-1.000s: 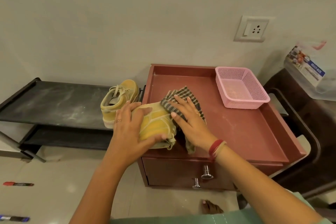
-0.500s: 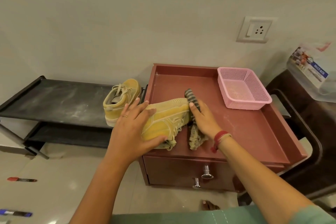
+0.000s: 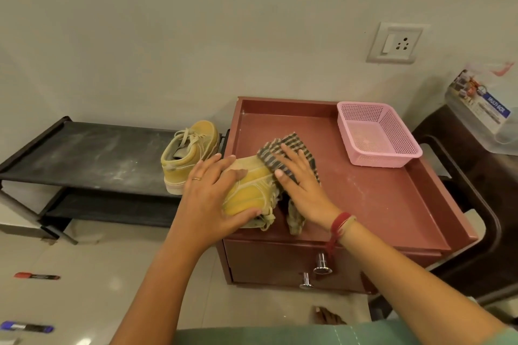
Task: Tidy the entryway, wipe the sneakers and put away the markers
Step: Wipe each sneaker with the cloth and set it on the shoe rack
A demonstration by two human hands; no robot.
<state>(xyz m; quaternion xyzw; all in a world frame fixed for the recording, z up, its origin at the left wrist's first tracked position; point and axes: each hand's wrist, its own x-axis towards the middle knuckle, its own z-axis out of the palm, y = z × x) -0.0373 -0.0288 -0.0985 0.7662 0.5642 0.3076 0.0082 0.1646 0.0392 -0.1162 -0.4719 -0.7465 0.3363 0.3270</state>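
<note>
Pressing cloth [image 3: 293, 147] against sneaker [image 3: 251, 190], right hand [image 3: 304, 192]; "MULTI BOX" label [image 3: 489, 109].

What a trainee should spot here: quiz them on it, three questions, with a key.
1. True or false: the left hand holds the sneaker on the cabinet.
2. The right hand presses flat on: A the cloth; B the basket; C the rack.
3. Where do the red marker and blue marker lie?
Key: 1 true; 2 A; 3 on the floor.
</note>
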